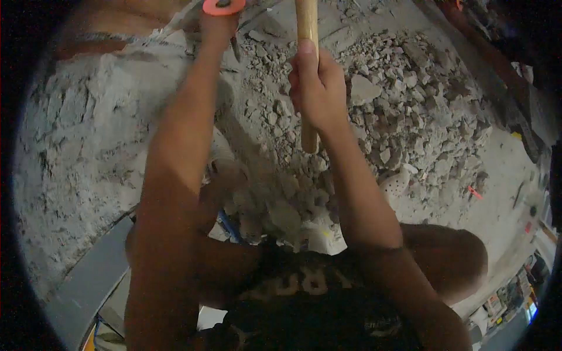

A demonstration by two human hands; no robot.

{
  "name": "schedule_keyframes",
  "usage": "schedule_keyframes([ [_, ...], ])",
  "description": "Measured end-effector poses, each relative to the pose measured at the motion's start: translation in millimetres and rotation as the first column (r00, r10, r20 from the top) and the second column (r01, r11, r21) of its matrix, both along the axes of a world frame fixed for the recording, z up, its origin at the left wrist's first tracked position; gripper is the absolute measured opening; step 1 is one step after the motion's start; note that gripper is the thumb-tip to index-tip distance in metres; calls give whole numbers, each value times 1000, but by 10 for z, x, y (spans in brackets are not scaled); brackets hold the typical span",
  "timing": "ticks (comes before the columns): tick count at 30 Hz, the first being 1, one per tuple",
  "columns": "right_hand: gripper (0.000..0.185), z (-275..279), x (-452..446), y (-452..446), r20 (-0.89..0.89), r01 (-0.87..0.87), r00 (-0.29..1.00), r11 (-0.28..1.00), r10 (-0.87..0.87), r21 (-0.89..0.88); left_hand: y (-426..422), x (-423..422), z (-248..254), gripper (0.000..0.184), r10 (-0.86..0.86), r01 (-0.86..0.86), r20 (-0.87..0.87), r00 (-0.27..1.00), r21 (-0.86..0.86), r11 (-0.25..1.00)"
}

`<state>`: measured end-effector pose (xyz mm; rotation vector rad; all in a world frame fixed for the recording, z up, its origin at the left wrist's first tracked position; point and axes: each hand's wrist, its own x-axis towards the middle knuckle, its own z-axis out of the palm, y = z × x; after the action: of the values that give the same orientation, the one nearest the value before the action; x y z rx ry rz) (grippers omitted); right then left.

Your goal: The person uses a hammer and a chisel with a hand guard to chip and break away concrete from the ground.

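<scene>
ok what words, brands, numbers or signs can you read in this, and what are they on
Nothing can be quoted with certainty.
Dark shirt, large letters: faint and upside down, not safely readable.
Same shirt, smaller print: too blurred.
Small items at the lower right edge: too small to read.
Wooden handle and orange disc: no lettering visible.

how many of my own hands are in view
2: right hand around the wooden handle, left hand near the top edge, partly hidden by an orange disc.
</scene>
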<state>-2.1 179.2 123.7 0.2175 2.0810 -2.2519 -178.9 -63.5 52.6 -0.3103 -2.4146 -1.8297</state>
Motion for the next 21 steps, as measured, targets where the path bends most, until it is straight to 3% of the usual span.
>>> schedule_keyframes([
  [1, 54, -58, -45, -9, 5, 6, 1000, 1000, -6, -1, -17, 17, -202, 17, 109, -166, -231, 967, -246, 955],
  [3, 53, -193, -71, -24, 31, -17, 999, 1000, 16, 17, -121, -66, -569, 19, 79, -324, -437, 896, -520, 791],
  [5, 53, -230, -78, -8, 75, -39, 997, 998, 35, 50, -209, -66, -769, 9, 199, -330, -464, 863, -220, 918],
  [6, 53, -259, -97, 6, 107, -69, 992, 995, 61, 73, -239, -74, -814, 9, 199, -323, -456, 868, -213, 922],
  [9, 54, -393, -133, -2, 119, -102, 990, 979, 82, 176, -275, -17, -767, 9, 201, -402, -415, 887, -483, 778],
  [11, 53, -420, -155, -22, 130, -108, 988, 979, 85, 176, -283, -18, -666, 20, 132, -327, -339, 932, -620, 713],
  [15, 53, -372, -180, -44, 161, -120, 983, 976, 90, 182, -327, -7, -893, 22, 125, -372, -384, 915, -681, 631],
  [16, 53, -376, -175, -44, 159, -120, 983, 976, 91, 184, -295, 0, -897, 23, 148, -314, -323, 935, -552, 773],
  [18, 48, -379, -173, -44, 102, -126, 989, 976, 109, 177, -272, 7, -896, 25, 160, -258, -265, 951, -389, 884],
  [19, 48, -331, -165, -46, 95, -127, 989, 975, 112, 181, -332, 16, -993, 26, 229, -235, -53, 972, -170, 957],
  [21, 45, -164, -190, -40, 106, -141, 985, 989, 137, 32, -423, -50, -1163, 28, 251, -263, 137, 958, 76, 962],
])
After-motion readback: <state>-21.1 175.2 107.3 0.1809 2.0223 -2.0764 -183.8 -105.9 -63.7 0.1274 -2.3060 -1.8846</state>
